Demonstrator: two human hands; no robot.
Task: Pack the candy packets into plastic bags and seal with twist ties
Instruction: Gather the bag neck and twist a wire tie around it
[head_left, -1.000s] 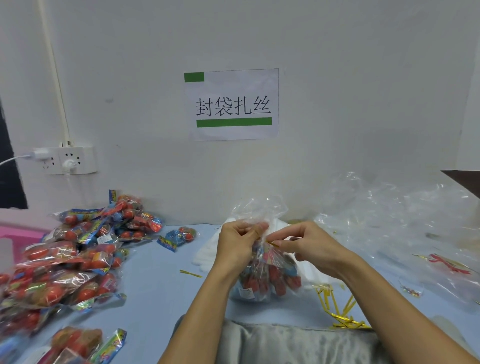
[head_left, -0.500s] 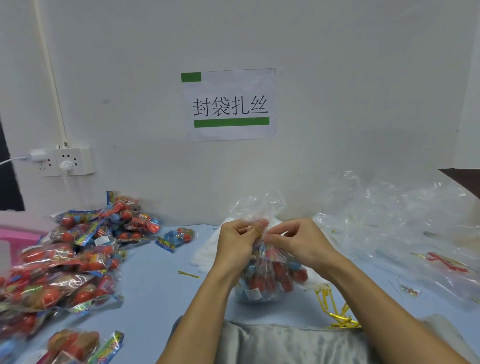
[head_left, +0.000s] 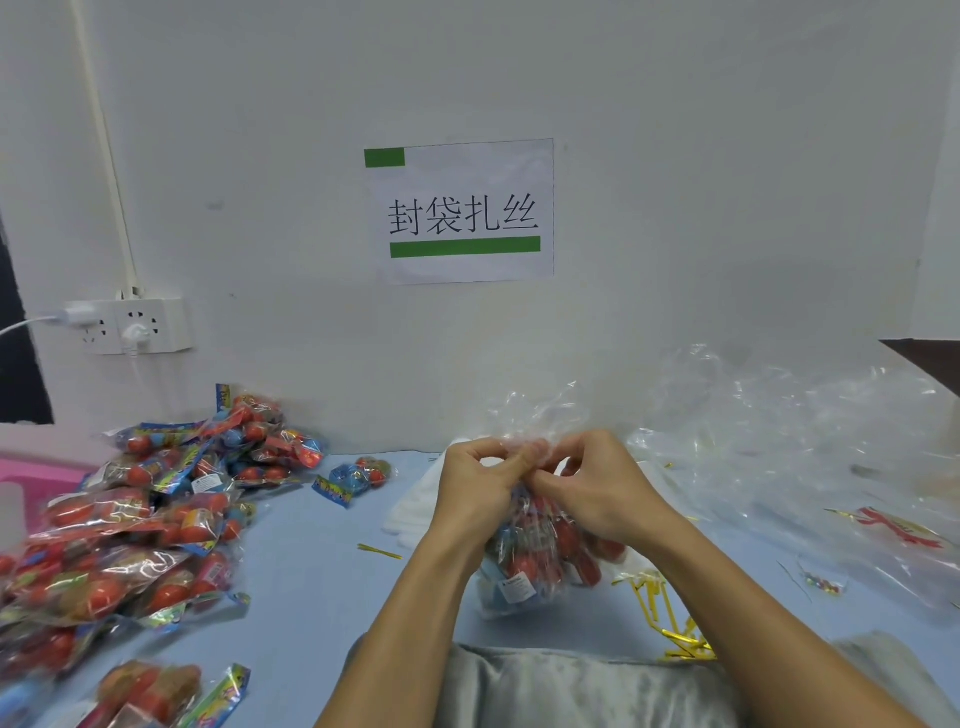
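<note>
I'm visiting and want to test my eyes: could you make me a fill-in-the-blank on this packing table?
1. Both hands pinch the gathered neck of a clear ____ of candy.
2. The loose twist ties are ____ in colour.
3. The pile of candy packets lies on the person's ____ side.

Missing words: bag; gold; left

A single head-worn view is given, looking forward and slightly down across the blue table (head_left: 311, 571) toward the white wall (head_left: 675, 156) at its far edge. The table's near edge is seen close below, and a printed sign (head_left: 460, 210) is faced squarely.
</note>
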